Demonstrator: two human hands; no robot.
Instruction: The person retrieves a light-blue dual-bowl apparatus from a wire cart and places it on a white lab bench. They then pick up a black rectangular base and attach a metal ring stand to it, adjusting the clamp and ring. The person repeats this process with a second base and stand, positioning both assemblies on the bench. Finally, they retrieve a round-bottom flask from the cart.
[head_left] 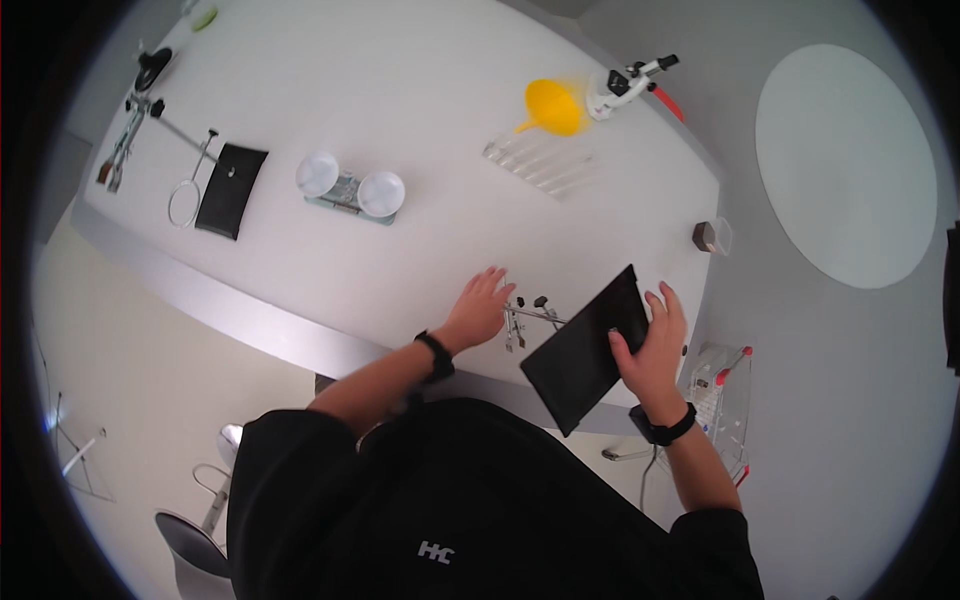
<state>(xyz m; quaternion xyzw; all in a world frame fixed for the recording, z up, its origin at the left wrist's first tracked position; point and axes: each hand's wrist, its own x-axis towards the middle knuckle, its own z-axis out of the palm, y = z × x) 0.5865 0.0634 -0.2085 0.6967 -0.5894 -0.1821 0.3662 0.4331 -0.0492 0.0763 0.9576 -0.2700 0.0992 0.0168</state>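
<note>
My right hand (655,350) grips the black rectangular base of a retort stand (590,350), thumb on its flat face and fingers at its far edge. The base is tilted up off the table. From behind it the stand's metal rod runs left, with a silver clamp (514,328) and dark screw knobs near its end. My left hand (480,310) is beside that rod end, fingers stretched out; whether it touches the rod I cannot tell.
A second retort stand (231,190) with ring and clamp lies at left. Beyond my hands are a balance scale (350,193), clear test tubes (540,165), a yellow funnel (553,107) and a white microscope (620,92). A small brown jar (704,236) stands by the right edge.
</note>
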